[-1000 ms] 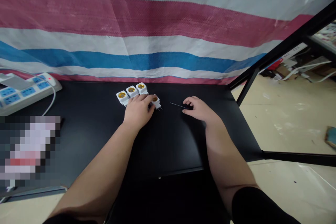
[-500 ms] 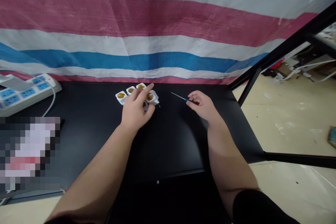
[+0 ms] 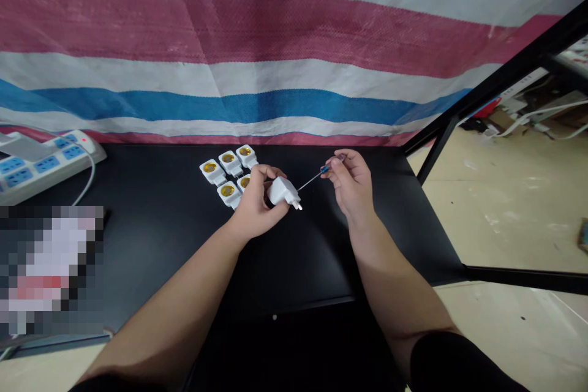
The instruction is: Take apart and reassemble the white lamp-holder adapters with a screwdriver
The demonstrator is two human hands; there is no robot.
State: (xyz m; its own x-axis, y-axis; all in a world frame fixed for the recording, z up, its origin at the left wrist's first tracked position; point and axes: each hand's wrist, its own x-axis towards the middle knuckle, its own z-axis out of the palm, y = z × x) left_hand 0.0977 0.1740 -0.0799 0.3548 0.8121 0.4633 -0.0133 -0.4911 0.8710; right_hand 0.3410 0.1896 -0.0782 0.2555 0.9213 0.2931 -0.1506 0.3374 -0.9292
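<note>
My left hand (image 3: 255, 211) is closed around a white plug-in lamp holder (image 3: 282, 190), tilted so its metal pins point to the lower right. Thumb and fingers grip it by the sides. A slim screwdriver (image 3: 325, 169) with a clear blue-and-purple handle is pinched in my right hand (image 3: 354, 180). Its shaft slants down to the left, and the tip meets the pin side of the lamp holder; whether it sits in a screw is too small to tell. Behind my left hand, several similar lamp holders (image 3: 229, 162) stand in rows, gold-coloured threaded sockets facing up; one is partly covered by my fingers.
A white power strip (image 3: 55, 162) with blue outlets and a cable lies at the left, above a pixelated patch (image 3: 59, 257). The black table (image 3: 294, 257) ends at a striped sheet (image 3: 285, 30) behind. A black metal frame (image 3: 441, 147) rises at the right.
My left hand has taken a lamp holder from the group and brought it right and nearer. My right hand has turned the screwdriver, bringing its tip down to the lamp holder.
</note>
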